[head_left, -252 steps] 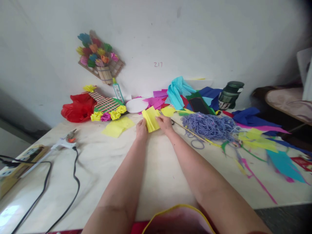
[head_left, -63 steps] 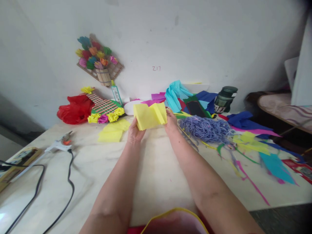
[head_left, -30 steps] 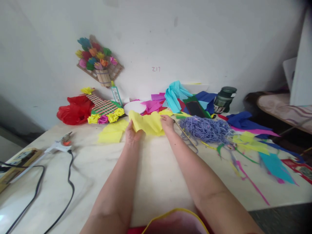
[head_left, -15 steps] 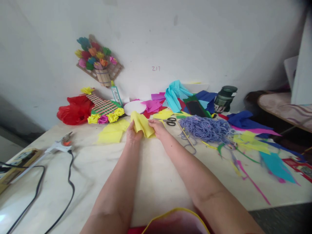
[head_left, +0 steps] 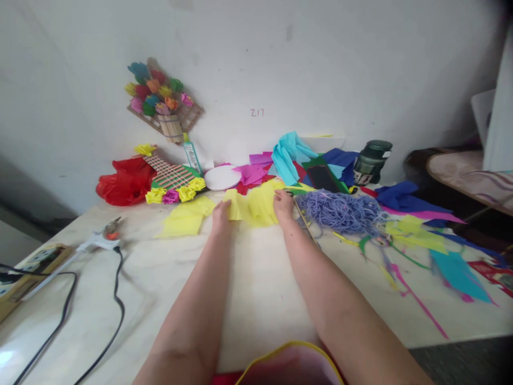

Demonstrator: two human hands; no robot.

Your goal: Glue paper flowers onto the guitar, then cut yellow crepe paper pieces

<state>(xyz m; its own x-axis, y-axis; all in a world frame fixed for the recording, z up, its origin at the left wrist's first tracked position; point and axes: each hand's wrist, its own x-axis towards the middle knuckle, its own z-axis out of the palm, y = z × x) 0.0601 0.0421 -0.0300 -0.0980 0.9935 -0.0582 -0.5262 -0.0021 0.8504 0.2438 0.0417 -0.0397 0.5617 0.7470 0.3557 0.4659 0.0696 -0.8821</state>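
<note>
A strip of yellow crepe paper (head_left: pixel 252 207) is spread between my two hands, just above the table. My left hand (head_left: pixel 221 214) pinches its left end, and my right hand (head_left: pixel 284 206) grips the right end. Another yellow crepe sheet (head_left: pixel 182 218) lies flat to the left of my left hand. Scissors (head_left: pixel 289 193) are mostly hidden behind my right hand. Behind the paper sits a white disc (head_left: pixel 223 177). Yellow and pink paper flowers (head_left: pixel 176 194) line a green piece with a woven stick lattice (head_left: pixel 170 172).
Purple yarn (head_left: pixel 340 211) lies in a heap to the right, near a phone (head_left: pixel 321 178) and a dark green jar (head_left: pixel 372 162). Coloured paper scraps (head_left: pixel 459 275) cover the right side. A glue gun (head_left: pixel 100 240) with a black cord and a power strip (head_left: pixel 34 272) are at left.
My right hand has moved right, away from my left, and the bunched yellow paper is now stretched out between them. The scissors have become mostly covered by my right hand.
</note>
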